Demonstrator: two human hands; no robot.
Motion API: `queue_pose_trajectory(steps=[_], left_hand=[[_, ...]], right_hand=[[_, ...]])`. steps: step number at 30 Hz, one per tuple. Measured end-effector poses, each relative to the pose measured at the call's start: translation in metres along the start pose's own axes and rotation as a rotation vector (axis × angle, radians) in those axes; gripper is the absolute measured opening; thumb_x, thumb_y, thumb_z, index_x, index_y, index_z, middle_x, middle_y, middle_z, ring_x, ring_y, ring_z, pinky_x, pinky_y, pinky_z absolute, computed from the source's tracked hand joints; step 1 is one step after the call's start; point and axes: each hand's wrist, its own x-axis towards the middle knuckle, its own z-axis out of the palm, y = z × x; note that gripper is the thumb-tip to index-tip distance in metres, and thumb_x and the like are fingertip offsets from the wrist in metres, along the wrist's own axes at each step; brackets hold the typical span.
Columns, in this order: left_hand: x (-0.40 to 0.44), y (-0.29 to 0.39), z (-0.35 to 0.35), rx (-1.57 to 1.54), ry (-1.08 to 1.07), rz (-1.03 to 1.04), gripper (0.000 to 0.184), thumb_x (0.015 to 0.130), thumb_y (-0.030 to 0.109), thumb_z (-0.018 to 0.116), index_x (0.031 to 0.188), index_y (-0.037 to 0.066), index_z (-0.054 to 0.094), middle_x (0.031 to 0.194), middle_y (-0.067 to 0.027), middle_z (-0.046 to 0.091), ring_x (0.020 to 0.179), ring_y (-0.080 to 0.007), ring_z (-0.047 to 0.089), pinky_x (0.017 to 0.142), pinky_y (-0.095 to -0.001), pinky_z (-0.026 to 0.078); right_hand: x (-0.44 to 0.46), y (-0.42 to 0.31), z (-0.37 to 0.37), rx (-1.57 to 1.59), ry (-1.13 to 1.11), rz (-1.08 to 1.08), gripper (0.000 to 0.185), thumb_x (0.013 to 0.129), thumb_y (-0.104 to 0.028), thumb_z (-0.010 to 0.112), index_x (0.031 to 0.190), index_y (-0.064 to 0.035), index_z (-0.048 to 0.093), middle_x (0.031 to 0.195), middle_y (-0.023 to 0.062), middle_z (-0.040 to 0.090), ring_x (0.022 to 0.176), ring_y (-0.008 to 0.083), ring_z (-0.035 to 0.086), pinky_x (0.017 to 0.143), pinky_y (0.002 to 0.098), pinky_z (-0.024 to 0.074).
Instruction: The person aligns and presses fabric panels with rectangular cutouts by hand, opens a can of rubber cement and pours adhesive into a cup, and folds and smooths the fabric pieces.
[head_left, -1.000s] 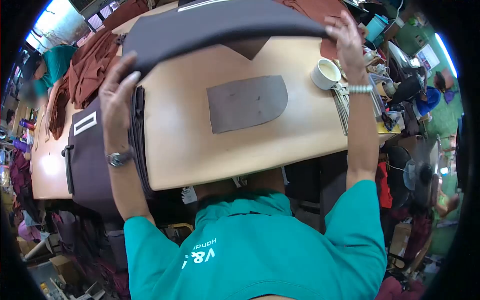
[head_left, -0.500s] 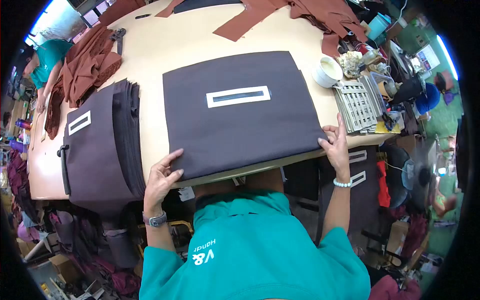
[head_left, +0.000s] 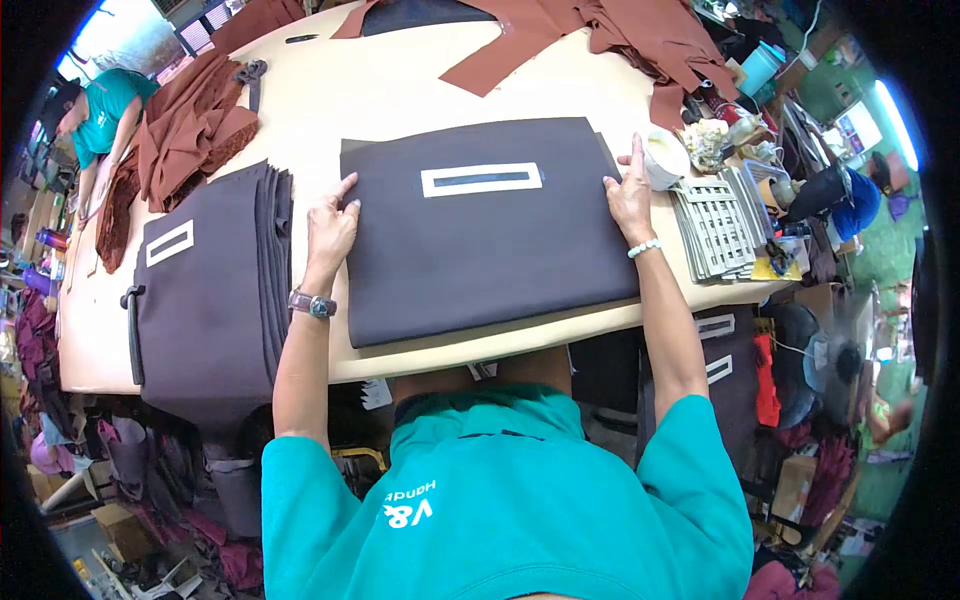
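A stack of dark brown fabric panels (head_left: pixel 480 260) lies flat on the cream table in front of me, its near edge close to the table edge. On the top panel sits a white rectangular frame (head_left: pixel 428 184) around a dark slot. My left hand (head_left: pixel 333 230) rests at the stack's left edge, index finger and thumb apart. At the right edge, my right hand (head_left: pixel 630 198) touches the panel with its thumb, index finger stretched away from me. Neither hand visibly grips the stack; the undersides of the fingers are hidden.
Another dark panel stack (head_left: pixel 205 290) hangs over the table edge at left, with a clamp (head_left: pixel 133 335) beside it. At right stand a white cup (head_left: pixel 665 160) and slotted templates (head_left: pixel 712 230). Rust-brown fabric (head_left: pixel 650 40) lies at the back. A co-worker (head_left: pixel 110 115) leans in at far left.
Both hands have moved from the stack's near corners up along its sides. The stack lies farther onto the table, its near edge drawn back from the table edge.
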Motion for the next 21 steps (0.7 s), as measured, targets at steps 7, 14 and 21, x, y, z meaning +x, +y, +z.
queue_pose_trajectory(steps=[7,14,21], left_hand=[[0.024,-0.006,0.010,0.184,0.105,0.083,0.038,0.075,0.002,0.053,0.113,0.001,0.059,0.105,-0.0197,0.062,0.092,-0.0292,0.061,0.084,-0.0335,0.046],[0.042,-0.013,0.010,0.336,0.111,0.107,0.043,0.071,0.005,0.054,0.113,-0.001,0.058,0.108,-0.0210,0.060,0.101,-0.0317,0.058,0.090,-0.0360,0.044],[0.048,-0.019,0.007,0.277,0.083,0.099,0.044,0.069,0.006,0.056,0.112,-0.003,0.058,0.111,-0.0227,0.058,0.105,-0.0321,0.056,0.093,-0.0354,0.042]], right_hand=[[0.025,-0.009,0.022,-0.029,0.044,-0.053,0.086,0.068,0.010,0.059,0.141,-0.0030,0.015,0.112,0.0210,0.049,0.099,0.0334,0.053,0.089,0.0388,0.0434],[0.038,-0.014,0.025,-0.140,0.028,0.014,0.092,0.069,0.006,0.061,0.141,-0.0035,0.005,0.114,0.0250,0.046,0.102,0.0374,0.052,0.092,0.0411,0.0426],[0.045,-0.002,0.030,-0.147,0.093,0.081,0.101,0.067,0.000,0.069,0.142,-0.0036,0.001,0.111,0.0243,0.053,0.103,0.0365,0.053,0.091,0.0384,0.0417]])
